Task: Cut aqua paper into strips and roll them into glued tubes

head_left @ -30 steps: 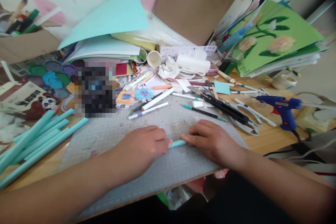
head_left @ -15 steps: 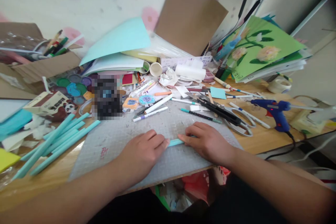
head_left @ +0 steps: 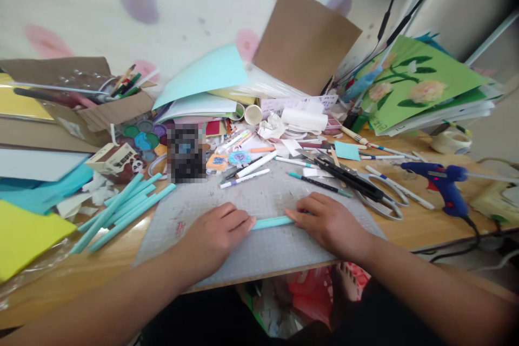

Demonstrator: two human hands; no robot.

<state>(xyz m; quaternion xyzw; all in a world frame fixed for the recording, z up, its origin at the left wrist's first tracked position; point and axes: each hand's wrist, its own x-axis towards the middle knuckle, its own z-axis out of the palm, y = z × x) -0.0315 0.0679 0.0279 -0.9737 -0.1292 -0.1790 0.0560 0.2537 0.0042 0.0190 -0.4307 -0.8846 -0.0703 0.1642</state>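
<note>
Fingers of the left hand [head_left: 221, 233] are closed on a pale-blue tube [head_left: 271, 222] at its left, and those of the right hand [head_left: 330, 221] curl over it at its right; only the stretch between them shows. It lies crosswise on a grey cutting mat [head_left: 275, 251]. More slim tubes [head_left: 133, 217] are heaped on the wooden worktop [head_left: 117, 262] to the left; a blue glue gun [head_left: 440, 175] sits well to the right.

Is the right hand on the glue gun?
No, the right hand is on the pale blue tube, well left of the glue gun.
</note>
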